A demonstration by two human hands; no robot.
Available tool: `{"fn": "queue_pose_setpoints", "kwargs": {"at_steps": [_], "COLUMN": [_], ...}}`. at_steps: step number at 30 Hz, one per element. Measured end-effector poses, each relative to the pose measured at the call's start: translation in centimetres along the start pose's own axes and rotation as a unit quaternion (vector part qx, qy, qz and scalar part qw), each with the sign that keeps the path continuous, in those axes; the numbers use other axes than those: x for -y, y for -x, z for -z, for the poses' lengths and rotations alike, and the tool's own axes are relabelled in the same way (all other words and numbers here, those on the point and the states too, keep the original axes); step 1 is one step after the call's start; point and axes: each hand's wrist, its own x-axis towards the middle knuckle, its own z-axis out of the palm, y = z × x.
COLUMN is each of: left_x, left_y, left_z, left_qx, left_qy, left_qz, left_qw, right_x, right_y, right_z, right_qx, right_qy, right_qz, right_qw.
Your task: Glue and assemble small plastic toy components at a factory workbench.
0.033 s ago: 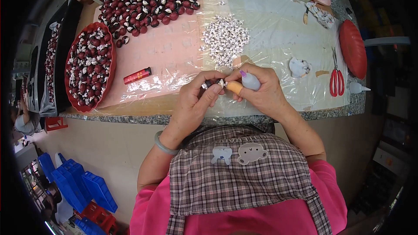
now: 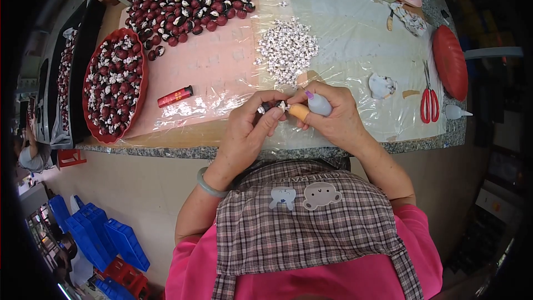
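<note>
Close to the table's front edge my two hands meet. My left hand (image 2: 249,126) is closed on a small dark red and black ball (image 2: 269,106), with a white piece (image 2: 282,105) at its right side. My right hand (image 2: 340,112) wraps round a small squeeze bottle (image 2: 320,104) with a purple tip pointing up and to the left. A yellow finger cot (image 2: 299,111) covers a right fingertip, which presses beside the white piece. Fingers hide most of the ball. Just beyond my hands lies a pile of small white pieces (image 2: 287,50).
Many dark red balls (image 2: 189,3) heap at the back left. A red scalloped dish (image 2: 144,86) of balls and white pieces stands left, near a red tube (image 2: 175,96). Red-handled scissors (image 2: 429,105), a red oval dish (image 2: 450,62) and another squeeze bottle (image 2: 456,112) lie right.
</note>
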Motion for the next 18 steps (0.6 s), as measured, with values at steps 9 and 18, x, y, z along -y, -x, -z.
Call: {"fn": "queue_pose_setpoints", "kwargs": {"at_steps": [9, 18], "left_x": [-1.0, -4.3], "left_y": [0.2, 0.8], "left_z": [-0.4, 7.5], "left_qx": [-0.063, -0.197], "left_qy": [-0.131, -0.297], "left_qz": [-0.041, -0.150], "left_qw": [0.989, 0.922], "right_x": [-1.0, 0.0], "right_y": [-0.4, -1.4], "right_z": [-1.5, 0.6], "right_qx": [-0.053, -0.044], "right_qy": [0.066, 0.013], "right_qz": [0.114, 0.067], "right_qw": [0.990, 0.997]}}
